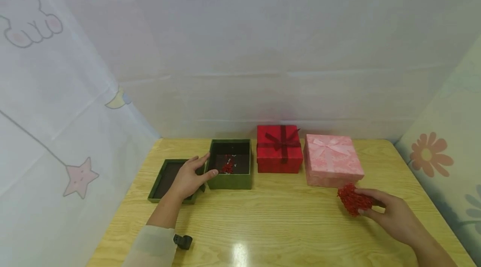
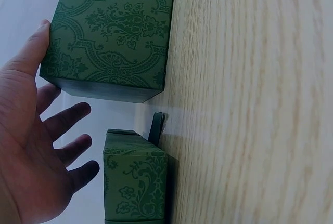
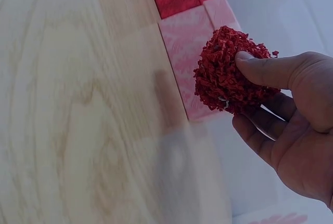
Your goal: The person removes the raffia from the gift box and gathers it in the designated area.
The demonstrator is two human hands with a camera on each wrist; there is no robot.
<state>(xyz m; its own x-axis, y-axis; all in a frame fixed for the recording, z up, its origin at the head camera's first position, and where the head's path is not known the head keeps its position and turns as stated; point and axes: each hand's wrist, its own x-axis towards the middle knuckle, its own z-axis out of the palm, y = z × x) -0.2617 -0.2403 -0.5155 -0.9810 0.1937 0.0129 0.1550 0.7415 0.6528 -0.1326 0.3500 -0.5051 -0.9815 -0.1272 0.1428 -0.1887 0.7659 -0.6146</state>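
My right hand (image 1: 398,217) pinches a clump of red shredded paper (image 3: 223,68) between thumb and fingers, above the table by the front right of the pink gift box (image 1: 334,160). My left hand (image 1: 191,177) is at the left side of an uncovered green patterned box (image 1: 230,182). Its thumb lies at the rim by the front left corner, and the other fingers are spread and loosely extended in the left wrist view. Inside the box are a few red shreds (image 1: 227,167) and whitish bits. Partly under the left hand, the green lid (image 1: 162,183) lies with its dark inside up.
A red gift box (image 1: 279,150) with a dark ribbon bow stands between the green and pink boxes. All are along the back of the wooden table (image 1: 285,225). White printed cloth (image 1: 240,50) hangs behind and at both sides.
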